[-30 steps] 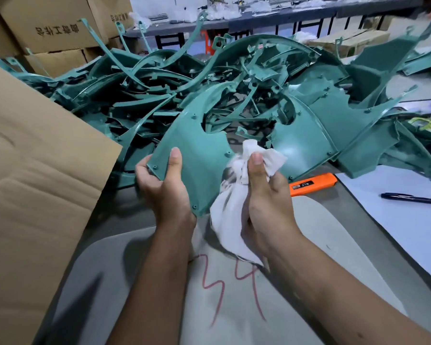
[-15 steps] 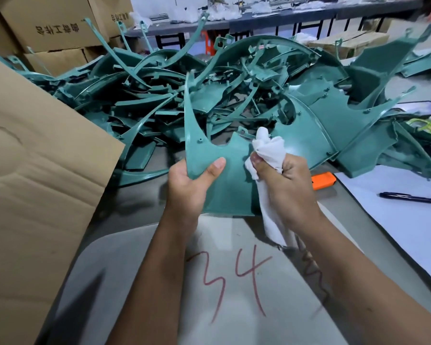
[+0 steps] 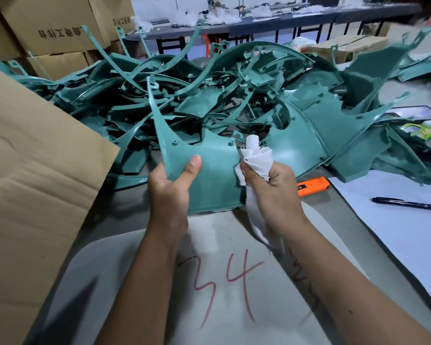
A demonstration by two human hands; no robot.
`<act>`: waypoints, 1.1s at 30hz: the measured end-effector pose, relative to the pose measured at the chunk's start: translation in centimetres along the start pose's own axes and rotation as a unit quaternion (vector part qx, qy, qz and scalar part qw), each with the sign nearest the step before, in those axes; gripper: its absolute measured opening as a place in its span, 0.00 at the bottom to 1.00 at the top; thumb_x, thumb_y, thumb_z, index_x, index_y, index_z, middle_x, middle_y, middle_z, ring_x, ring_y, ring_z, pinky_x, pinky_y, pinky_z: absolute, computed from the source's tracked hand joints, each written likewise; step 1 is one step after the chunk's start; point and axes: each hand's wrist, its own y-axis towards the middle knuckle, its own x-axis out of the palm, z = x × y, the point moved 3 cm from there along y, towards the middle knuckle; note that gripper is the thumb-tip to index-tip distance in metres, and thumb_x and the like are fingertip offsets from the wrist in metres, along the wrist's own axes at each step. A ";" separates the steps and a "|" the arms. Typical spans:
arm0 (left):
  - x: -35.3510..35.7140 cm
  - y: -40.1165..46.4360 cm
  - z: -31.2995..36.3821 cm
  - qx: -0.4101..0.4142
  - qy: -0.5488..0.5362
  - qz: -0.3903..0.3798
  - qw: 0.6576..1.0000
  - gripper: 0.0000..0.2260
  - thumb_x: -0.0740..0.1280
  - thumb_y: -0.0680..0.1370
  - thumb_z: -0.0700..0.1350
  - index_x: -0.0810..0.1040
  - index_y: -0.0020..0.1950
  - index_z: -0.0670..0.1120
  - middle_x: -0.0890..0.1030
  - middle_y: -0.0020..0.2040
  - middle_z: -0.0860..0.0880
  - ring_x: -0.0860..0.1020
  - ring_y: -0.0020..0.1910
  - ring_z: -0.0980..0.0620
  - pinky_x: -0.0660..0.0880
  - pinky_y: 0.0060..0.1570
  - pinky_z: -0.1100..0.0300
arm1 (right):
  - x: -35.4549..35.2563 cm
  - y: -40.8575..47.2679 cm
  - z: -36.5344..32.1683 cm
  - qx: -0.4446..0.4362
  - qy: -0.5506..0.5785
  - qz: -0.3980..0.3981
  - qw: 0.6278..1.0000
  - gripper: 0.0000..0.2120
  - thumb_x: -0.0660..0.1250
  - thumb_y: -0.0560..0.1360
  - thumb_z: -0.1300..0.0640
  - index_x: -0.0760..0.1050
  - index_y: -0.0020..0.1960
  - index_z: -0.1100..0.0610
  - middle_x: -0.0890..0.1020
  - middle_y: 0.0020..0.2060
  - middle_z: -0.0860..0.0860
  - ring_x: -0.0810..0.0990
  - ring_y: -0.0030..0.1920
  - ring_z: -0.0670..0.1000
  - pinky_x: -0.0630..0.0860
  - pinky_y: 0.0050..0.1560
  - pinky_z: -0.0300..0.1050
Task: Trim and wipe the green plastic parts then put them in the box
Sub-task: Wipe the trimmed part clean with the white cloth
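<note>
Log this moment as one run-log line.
stage: wiping | left hand: holds green part upright | right hand: grips cloth at part's edge | box: not yet loaded

The grey bench carried a far heap of green plastic parts, an orange tool, a black pen on white paper at right, and a near pad marked 34.

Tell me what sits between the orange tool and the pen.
Head view: only bare tabletop and the white sheet's edge lie between the orange tool and the pen.
</note>
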 end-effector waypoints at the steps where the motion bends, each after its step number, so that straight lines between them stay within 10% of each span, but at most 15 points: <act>1: 0.0 0.0 -0.1 0.001 0.004 0.009 1.000 0.04 0.73 0.78 0.40 0.84 0.53 0.44 0.88 0.51 0.45 0.87 0.49 0.43 0.84 0.46 0.49 | -0.1 0.1 0.2 -0.001 -0.011 0.003 1.000 0.14 0.71 0.80 0.56 0.79 0.36 0.48 0.80 0.32 0.39 0.75 0.35 0.40 0.72 0.39 0.39; 9: -1.8 0.7 1.5 0.030 -0.017 0.077 0.996 0.11 0.75 0.75 0.50 0.83 0.56 0.51 0.87 0.55 0.52 0.86 0.52 0.50 0.84 0.47 0.54 | -3.0 0.7 1.4 0.142 0.017 0.210 0.967 0.20 0.69 0.83 0.48 0.68 0.35 0.50 0.71 0.20 0.36 0.68 0.24 0.37 0.66 0.31 0.38; 18: -0.2 -0.3 0.4 0.028 0.072 -0.114 0.990 0.05 0.74 0.75 0.44 0.87 0.48 0.52 0.88 0.49 0.46 0.87 0.47 0.46 0.83 0.43 0.57 | 0.2 -0.3 -1.8 0.023 0.087 -0.053 0.995 0.12 0.66 0.83 0.65 0.78 0.43 0.53 0.80 0.30 0.35 0.76 0.34 0.33 0.70 0.39 0.25; 25: -0.6 0.0 0.7 0.037 0.004 -0.033 0.999 0.05 0.75 0.75 0.45 0.87 0.51 0.51 0.88 0.52 0.45 0.86 0.51 0.42 0.83 0.48 0.49 | 0.9 -0.6 -1.3 0.037 0.129 -0.021 0.991 0.13 0.68 0.82 0.64 0.79 0.40 0.55 0.80 0.31 0.38 0.76 0.34 0.36 0.72 0.39 0.29; 33: -2.4 0.9 2.7 0.057 -0.064 0.068 0.994 0.11 0.75 0.77 0.49 0.83 0.59 0.50 0.86 0.57 0.48 0.86 0.55 0.46 0.84 0.50 0.47 | -0.6 -0.2 1.5 0.261 0.252 0.133 0.922 0.14 0.75 0.78 0.46 0.79 0.51 0.56 0.88 0.40 0.53 0.89 0.43 0.54 0.85 0.43 0.51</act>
